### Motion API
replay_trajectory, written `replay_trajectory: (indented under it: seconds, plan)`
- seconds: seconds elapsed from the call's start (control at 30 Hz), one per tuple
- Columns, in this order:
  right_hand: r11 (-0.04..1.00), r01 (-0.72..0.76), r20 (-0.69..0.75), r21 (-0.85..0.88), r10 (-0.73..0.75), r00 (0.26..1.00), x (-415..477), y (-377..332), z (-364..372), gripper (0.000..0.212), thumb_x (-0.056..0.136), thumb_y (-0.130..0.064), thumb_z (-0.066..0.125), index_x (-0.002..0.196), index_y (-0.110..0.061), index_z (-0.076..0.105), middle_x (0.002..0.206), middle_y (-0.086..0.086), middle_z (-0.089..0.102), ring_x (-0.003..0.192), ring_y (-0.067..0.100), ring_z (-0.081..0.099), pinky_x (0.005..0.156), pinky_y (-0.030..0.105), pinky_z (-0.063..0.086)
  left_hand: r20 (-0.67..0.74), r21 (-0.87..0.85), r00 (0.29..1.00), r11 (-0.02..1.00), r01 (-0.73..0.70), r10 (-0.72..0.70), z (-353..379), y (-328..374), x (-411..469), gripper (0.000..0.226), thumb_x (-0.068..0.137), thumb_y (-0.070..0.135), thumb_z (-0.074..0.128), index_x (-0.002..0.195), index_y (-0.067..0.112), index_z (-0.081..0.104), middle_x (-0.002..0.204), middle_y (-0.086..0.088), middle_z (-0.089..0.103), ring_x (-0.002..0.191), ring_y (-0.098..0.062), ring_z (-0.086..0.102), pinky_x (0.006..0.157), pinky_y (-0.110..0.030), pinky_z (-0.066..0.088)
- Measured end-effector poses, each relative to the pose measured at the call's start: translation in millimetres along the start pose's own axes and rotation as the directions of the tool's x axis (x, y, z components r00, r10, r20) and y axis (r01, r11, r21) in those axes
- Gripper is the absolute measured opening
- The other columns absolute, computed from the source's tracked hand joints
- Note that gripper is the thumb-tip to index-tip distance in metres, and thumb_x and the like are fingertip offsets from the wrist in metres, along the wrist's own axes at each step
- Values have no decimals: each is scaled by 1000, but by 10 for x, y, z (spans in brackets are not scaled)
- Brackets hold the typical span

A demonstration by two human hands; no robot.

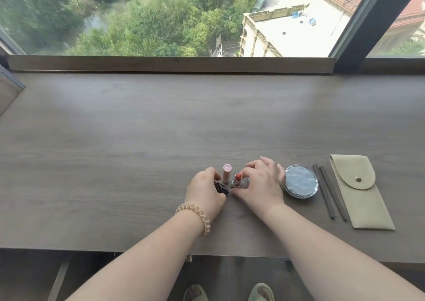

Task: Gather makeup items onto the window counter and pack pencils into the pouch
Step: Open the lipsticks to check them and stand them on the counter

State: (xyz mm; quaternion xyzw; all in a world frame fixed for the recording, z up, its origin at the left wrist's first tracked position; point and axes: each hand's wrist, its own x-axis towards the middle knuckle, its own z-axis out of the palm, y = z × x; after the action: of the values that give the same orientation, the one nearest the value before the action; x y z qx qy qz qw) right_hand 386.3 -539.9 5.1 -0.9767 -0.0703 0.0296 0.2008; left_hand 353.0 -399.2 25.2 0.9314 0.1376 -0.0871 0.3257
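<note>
Head view looks down on the window counter (138,121), a broad grey-brown wood-grain slab under the glass. At its near right I see the pouch (358,199), a flat khaki sleeve with a snapped flap; I judge it soft and limp, so its mouth will want holding open by the edge. Just left of it lie two dark pencils (328,195) side by side — thin, stiff, light, likely to roll, best pinched mid-shaft. Next comes the round compact (300,182), glossy and probably slippery.

My right hand (259,183) sits just beside the compact, thumb and forefinger closed on the open red lipstick (236,179), which stands upright; the other fingers curl loosely. That bullet is soft and smears, so the grip belongs on the metal base. My left hand (203,190) is wrapped round a small dark piece (221,188) — perhaps the cap, I cannot tell. A pink tube (226,173) stands between the hands.
</note>
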Motion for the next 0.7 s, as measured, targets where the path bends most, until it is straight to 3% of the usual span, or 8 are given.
replay_trajectory:
  seconds: [0.17,0.3,0.57,0.7]
  plan:
    - [1000,4,29,3,-4,1000,-1,4,-20,29,66,-51,73,86,-31,68,117,-10,53,137,19,19,108,38,-2,-32,-129,999,991,23,-27,37,2,-20,38,73,11,67,103,18,47,86,0,62,85,-19,59,71,-25,41]
    - [999,34,57,-32,-32,998,-25,14,-70,38,63,-55,74,95,-36,66,122,-11,51,138,18,17,109,39,-1,-20,-147,999,989,22,-25,31,12,-34,49,72,11,70,116,20,48,78,9,56,81,-14,56,73,-21,40]
    - [998,54,6,26,-55,998,-119,89,-221,63,53,-58,80,110,-35,63,126,-9,50,139,19,18,110,41,5,-3,-126,1000,992,23,-24,7,49,-61,54,74,10,67,123,22,47,87,4,56,82,-14,55,75,-22,42]
    - [998,60,32,27,-61,998,-168,166,-277,72,51,-62,79,116,-38,59,129,-11,47,139,16,16,110,39,5,23,-118,1000,993,21,-19,-58,39,-123,62,71,20,71,126,25,44,97,4,54,87,-11,53,79,-23,43]
